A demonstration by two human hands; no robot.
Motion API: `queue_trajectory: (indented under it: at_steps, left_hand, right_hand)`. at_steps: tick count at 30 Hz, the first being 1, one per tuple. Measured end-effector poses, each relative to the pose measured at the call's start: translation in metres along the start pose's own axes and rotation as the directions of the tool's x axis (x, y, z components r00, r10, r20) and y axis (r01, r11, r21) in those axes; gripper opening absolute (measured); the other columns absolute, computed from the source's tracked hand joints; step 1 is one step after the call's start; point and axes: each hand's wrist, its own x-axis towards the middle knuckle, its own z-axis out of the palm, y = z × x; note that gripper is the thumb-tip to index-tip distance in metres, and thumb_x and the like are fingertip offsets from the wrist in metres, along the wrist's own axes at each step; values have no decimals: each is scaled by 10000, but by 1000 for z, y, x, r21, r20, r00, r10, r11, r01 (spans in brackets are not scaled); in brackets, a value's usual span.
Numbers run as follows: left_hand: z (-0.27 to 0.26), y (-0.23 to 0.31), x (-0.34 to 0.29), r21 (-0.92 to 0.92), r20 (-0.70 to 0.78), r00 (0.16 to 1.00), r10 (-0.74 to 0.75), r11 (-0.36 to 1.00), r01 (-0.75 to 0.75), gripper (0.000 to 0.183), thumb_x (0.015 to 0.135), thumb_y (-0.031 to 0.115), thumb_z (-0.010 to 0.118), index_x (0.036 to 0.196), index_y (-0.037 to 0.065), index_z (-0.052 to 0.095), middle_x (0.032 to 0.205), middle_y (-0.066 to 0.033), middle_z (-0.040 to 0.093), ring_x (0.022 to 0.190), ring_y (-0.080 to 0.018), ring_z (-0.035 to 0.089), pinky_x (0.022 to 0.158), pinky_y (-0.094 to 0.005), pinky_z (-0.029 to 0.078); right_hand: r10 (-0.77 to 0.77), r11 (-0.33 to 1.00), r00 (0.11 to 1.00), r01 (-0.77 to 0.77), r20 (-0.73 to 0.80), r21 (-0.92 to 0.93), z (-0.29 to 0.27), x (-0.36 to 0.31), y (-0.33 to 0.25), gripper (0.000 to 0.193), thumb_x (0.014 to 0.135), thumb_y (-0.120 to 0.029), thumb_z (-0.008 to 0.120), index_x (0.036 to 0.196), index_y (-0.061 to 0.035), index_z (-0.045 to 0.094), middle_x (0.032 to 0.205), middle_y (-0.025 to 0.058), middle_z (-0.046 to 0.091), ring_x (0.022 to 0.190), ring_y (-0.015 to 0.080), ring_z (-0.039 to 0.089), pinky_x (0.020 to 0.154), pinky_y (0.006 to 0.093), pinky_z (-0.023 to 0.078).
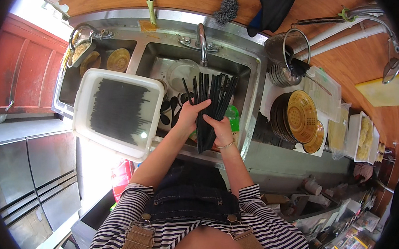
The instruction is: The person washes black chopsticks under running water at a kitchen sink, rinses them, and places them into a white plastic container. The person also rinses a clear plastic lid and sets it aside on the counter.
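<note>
Over the right-hand sink basin [143,65], both of my hands are closed round a thick bunch of black chopsticks [215,91], whose far ends fan apart. My left hand [192,113] grips the bunch from the left, and my right hand [220,129] wraps it from the right, a bracelet at the wrist. Just left of my hands, a white plastic tub [83,102] rests across the sink with many more black chopsticks [119,112] lying side by side in it. Beneath the bunch, the basin holds a clear round bowl [183,71], black spoons [164,119] and something bright green [233,118].
A curved faucet [202,41] rises behind the basin. Brown plates [118,60] lie in the left basin. On the right counter are stacked brown woven-pattern plates [301,114], a pile of bowls [283,77] and a white tray of food [364,138]. Pans and tools hang from the wooden wall.
</note>
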Motion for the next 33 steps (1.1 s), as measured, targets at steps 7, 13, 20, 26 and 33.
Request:
queue_trajectory:
  at_steps: [7, 13, 20, 26, 33]
  left_hand:
    - [-5, -1, -2, 39, 20, 999, 33, 999, -34, 160, 773, 28, 644, 927, 2, 609, 862, -79, 645, 744, -167, 620, 668, -289, 504]
    - [-9, -2, -3, 21, 5, 1000, 26, 999, -26, 130, 775, 26, 635, 899, -2, 607, 841, -82, 644, 714, -165, 619, 639, -289, 506]
    - [-7, 3, -6, 75, -22, 999, 23, 997, -22, 137, 781, 27, 614, 906, -23, 587, 834, -79, 636, 716, -160, 610, 643, -285, 497]
    - [-13, 4, -6, 196, -113, 993, 35, 981, -12, 101, 846, 143, 597, 847, 60, 540, 684, 5, 536, 595, -101, 519, 537, -263, 440]
    - [-13, 9, 9, 219, -78, 989, 124, 970, -104, 151, 840, 166, 612, 816, 68, 501, 626, 35, 447, 518, -69, 433, 468, -216, 342]
  right_hand:
    - [47, 998, 998, -49, 39, 46, 2, -5, 2, 236, 786, -25, 640, 1016, 1, 592, 954, 54, 631, 825, 140, 603, 709, 278, 486]
    - [53, 998, 997, -54, 62, 19, 4, -8, 3, 237, 812, -60, 615, 1038, 1, 579, 956, 50, 623, 826, 143, 601, 707, 278, 486]
    - [122, 992, 987, -126, 107, 26, 4, -10, -1, 210, 823, -59, 593, 1021, 10, 579, 936, 54, 623, 815, 147, 601, 695, 282, 491]
    - [96, 994, 992, -90, 81, -66, 0, -5, 3, 172, 821, -67, 600, 974, 11, 598, 900, 56, 628, 787, 141, 600, 673, 275, 488]
    - [159, 978, 987, -154, 21, -144, -13, 4, 2, 144, 837, -75, 588, 952, 12, 599, 791, 62, 610, 715, 156, 600, 614, 279, 479]
